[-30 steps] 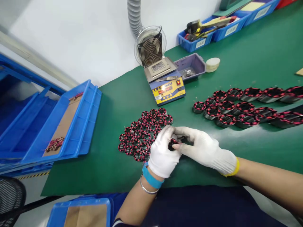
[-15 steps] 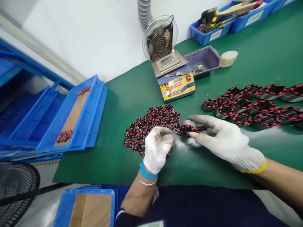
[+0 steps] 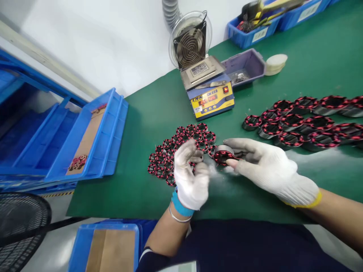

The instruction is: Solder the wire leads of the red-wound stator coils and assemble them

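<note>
My right hand (image 3: 261, 162), in a white knit glove with a yellow cuff, grips a motor stator (image 3: 224, 154), a steel ring with red and black windings inside. The stator is tilted, its opening facing me. My left hand (image 3: 191, 173), gloved and banded in blue at the wrist, is raised beside it with curled fingers apart and nothing visible in them. Behind and left of my left hand stands a cluster of smaller-looking stators (image 3: 166, 144), partly hidden by the glove. Rows of further stators (image 3: 290, 121) stand upright to the right.
A yellow-fronted soldering pot (image 3: 212, 104) with a fan guard stands at the back, a purple bin (image 3: 256, 71) beside it. White round pads (image 3: 275, 64) lie further right. Blue tool bins (image 3: 252, 36) line the wall. Blue trays (image 3: 110, 132) flank the green table (image 3: 119, 200) at left.
My left hand has turned and its fingers have spread from a closer curl. My right hand keeps the stator in nearly the same place. The view has shifted slightly.
</note>
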